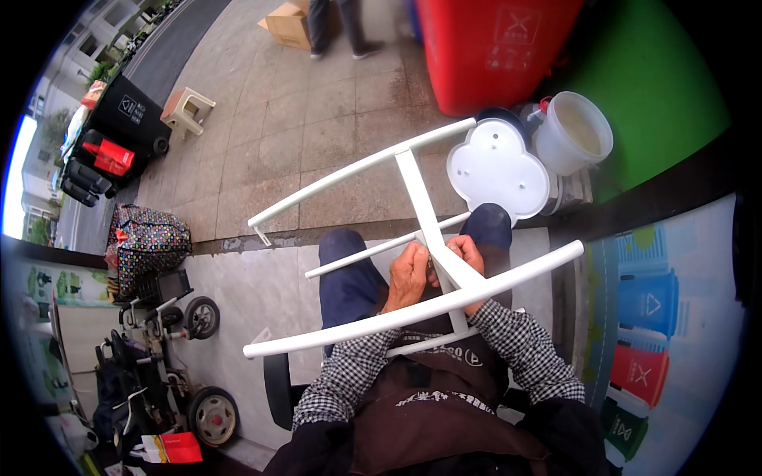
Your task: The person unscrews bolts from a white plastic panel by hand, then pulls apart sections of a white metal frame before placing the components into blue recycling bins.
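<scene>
both hands on white metal chair frame [421,206] across lap. left hand [408,276] fingers curled, pinching at centre bar joint; right hand [468,258] fingers wrapped round same bar. white clover-shaped seat [498,170] beyond knees.

Cardboard box [287,24], brown, on paving far ahead of the hands, left. Red bin [492,47] ahead, bearing a pale square label [516,28]. Black bin [131,111] far left, white label [129,107]. Red-white packet [173,448] low left. Bin poster [647,333] right.
</scene>
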Demonstrator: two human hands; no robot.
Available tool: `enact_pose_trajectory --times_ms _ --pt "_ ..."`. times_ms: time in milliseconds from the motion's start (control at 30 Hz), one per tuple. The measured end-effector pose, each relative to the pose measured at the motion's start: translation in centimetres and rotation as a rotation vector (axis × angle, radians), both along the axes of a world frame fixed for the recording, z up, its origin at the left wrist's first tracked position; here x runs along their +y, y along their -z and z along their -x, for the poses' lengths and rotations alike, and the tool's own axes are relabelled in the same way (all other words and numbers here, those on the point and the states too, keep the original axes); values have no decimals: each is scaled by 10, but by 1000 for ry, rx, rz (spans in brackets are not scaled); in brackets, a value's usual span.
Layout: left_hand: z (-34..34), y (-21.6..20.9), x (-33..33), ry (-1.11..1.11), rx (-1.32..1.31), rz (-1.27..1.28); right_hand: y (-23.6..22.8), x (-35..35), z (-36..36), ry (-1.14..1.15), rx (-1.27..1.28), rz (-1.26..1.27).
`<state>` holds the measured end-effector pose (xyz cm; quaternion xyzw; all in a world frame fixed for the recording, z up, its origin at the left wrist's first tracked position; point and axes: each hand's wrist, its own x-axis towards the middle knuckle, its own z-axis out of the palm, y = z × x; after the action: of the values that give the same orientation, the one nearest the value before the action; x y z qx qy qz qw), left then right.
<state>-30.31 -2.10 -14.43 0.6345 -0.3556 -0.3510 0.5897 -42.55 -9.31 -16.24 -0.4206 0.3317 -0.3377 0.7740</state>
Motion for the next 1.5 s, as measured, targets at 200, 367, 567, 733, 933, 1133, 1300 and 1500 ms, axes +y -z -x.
enact_pose_trajectory --times_ms 200,367,567,733,933,1133,1300,1500 --pt "5 -2 0 -38 -10 72 4 -1 1 2 18 11" --pt "-4 15 2 34 17 -32 2 -2 0 -13 34 14" --pt "-2 5 2 22 -92 47 2 0 0 5 20 17" --pt "2 6 2 -14 29 38 0 0 1 8 24 4" --pt "-3 18 1 -2 -48 10 -2 -1 0 -14 32 31" --pt "2 6 2 -10 -12 79 3 -2 0 9 13 33" --pt "-2 13 1 1 -21 33 -1 0 0 7 25 6" --pt "0 3 1 9 -78 44 0 -1 1 10 28 9"
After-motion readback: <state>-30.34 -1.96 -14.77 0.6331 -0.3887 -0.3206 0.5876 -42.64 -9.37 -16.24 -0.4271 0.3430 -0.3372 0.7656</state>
